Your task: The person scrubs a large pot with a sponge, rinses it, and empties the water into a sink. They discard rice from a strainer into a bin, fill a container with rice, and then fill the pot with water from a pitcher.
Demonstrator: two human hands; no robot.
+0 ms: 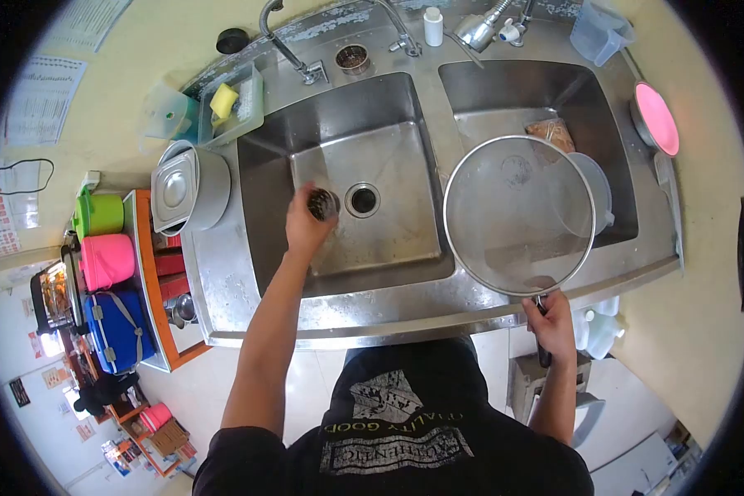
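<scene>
OK, nearest us, our right grip [552,324] is wrapping narrow round the black handle [544,355], just past the front edge of the steel surface [364,332]. The wide mesh strainer [519,217] is spanning much of the right sink [512,83], prob. held by its end b/c that's leaving the mesh unobstructed, w/ any drips falling into the basin. We can't tell if its rim is touching the surface. Our left grip [304,230] is closing round a small cup [326,205] in the left sink [306,285], approx. beside the drain [362,200], so spills are prob. staying in the basin. We can't tell what's in it.

Beyond the mesh, a packet [551,131] & a clear plastic container [603,188] are sitting in the right sink, partly hidden by the strainer. Over on the left, a big pot [213,190] is standing on the surface w/ a lid-like metal piece [174,188] leaning on it, prob. to save space. Farther back, a yellow sponge [223,101] is lying in a plastic tub [252,103], prob. so its water isn't spreading. A small round metal dish [353,58] & a white bottle [433,26] are standing along the back, nr. the taps, within reach, etc.
</scene>
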